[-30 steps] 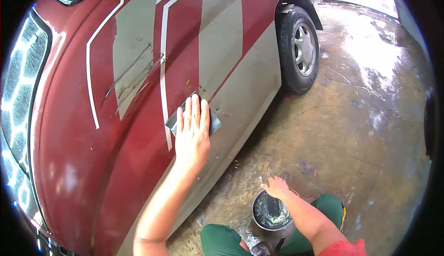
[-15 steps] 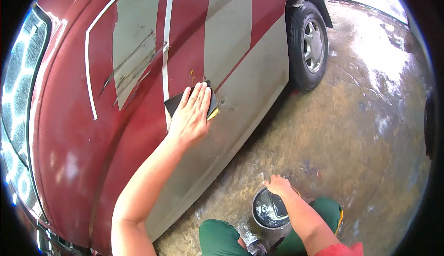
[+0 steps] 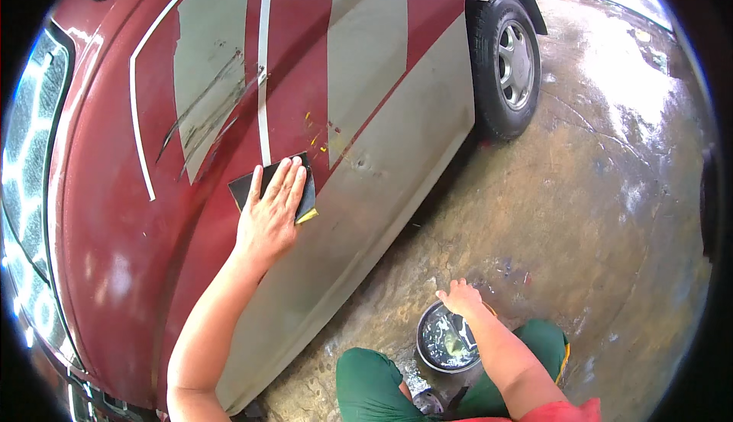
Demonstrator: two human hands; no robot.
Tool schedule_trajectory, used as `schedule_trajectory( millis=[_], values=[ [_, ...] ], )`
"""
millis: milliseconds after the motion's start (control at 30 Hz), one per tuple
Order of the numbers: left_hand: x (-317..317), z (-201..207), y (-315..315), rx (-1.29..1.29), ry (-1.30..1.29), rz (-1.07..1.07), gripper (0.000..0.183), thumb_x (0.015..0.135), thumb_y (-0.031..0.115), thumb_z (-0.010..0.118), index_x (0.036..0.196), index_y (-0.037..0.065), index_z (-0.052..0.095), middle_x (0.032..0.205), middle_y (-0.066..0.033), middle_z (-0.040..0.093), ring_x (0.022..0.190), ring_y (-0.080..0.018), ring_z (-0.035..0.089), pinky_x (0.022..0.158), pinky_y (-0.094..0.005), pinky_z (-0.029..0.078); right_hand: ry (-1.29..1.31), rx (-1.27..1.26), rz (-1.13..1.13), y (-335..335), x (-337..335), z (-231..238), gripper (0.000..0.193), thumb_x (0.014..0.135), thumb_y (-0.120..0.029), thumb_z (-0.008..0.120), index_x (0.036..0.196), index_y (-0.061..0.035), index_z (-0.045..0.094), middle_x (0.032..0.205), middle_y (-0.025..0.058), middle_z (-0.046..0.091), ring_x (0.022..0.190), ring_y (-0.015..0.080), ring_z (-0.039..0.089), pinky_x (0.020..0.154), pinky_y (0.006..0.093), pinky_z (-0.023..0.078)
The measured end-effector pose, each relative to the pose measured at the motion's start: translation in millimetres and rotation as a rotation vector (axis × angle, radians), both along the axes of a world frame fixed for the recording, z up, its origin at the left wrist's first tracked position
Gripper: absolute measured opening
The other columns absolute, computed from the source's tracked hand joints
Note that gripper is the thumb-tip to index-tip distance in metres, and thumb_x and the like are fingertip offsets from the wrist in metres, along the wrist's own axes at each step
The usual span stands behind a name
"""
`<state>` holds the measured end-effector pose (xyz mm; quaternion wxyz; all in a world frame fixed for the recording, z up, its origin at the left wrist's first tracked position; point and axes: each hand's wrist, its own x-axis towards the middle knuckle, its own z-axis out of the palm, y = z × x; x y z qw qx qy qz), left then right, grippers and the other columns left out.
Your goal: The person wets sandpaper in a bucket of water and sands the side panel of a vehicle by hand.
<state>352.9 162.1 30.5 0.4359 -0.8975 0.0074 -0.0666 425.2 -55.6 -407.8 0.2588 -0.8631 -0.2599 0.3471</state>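
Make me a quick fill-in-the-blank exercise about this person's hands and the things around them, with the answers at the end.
1. The person's ____ hand lies on a dark sheet against the vehicle.
2. The small strip peeking out from under that sheet is ____ in colour.
3. The round bucket is nearer to the ____ hand.
4. The person's trousers are ____ in colour.

Missing words: left; yellow; right; green.

Sheet (image 3: 308,195) on car (image 3: 366,63), bucket (image 3: 421,347) right, liquid (image 3: 440,338) apparently inside
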Motion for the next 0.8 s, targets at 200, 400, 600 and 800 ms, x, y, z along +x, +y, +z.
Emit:
schedule_trajectory(
  millis=[200, 400, 600, 800],
  values=[
    [37, 17, -15, 0.153, 0.01, -0.09, 0.071, 0.097, 0.031, 0.056, 0.158, 0.003, 0.035, 0.168, -0.0083, 0.03, 0.158, -0.0249, 0.017, 0.129, -0.0514, 0.009, 0.002, 0.025, -0.033, 9, 4, 14, 0.075, 0.099, -0.061, 0.05, 0.14, 0.0026, 0.053, 0.146, 0.0269, 0.05, 0.133, 0.0434, 0.054, 0.108, 0.0527, 0.047],
    [5, 5, 2, 0.116, 0.016, -0.061, 0.07, 0.093, 0.024, 0.056, 0.157, 0.001, 0.037, 0.168, -0.0089, 0.031, 0.158, -0.0233, 0.018, 0.13, -0.0511, 0.01, -0.062, 0.027, -0.071, 6, 1, -1, 0.07, 0.1, -0.057, 0.051, 0.138, 0.001, 0.056, 0.144, 0.0251, 0.052, 0.132, 0.0416, 0.055, 0.108, 0.0515, 0.047],
    [63, 8, -14, 0.063, -0.017, -0.167, 0.07, 0.089, 0.021, 0.057, 0.154, 0.002, 0.041, 0.166, -0.0091, 0.034, 0.157, -0.0206, 0.023, 0.129, -0.0509, 0.011, -0.057, 0.047, -0.062, 13, 0, 6, 0.069, 0.1, -0.057, 0.051, 0.138, 0.0011, 0.055, 0.143, 0.025, 0.053, 0.131, 0.0418, 0.055, 0.108, 0.0521, 0.047],
    [13, -16, 3, 0.002, 0.008, -0.135, 0.071, 0.088, 0.017, 0.054, 0.156, 0.001, 0.039, 0.167, -0.0106, 0.033, 0.158, -0.0217, 0.022, 0.13, -0.0519, 0.009, -0.053, 0.028, -0.103, 4, -3, -2, 0.069, 0.1, -0.057, 0.052, 0.138, 0.0016, 0.055, 0.142, 0.0249, 0.053, 0.133, 0.0413, 0.054, 0.108, 0.0516, 0.047]
  ],
)
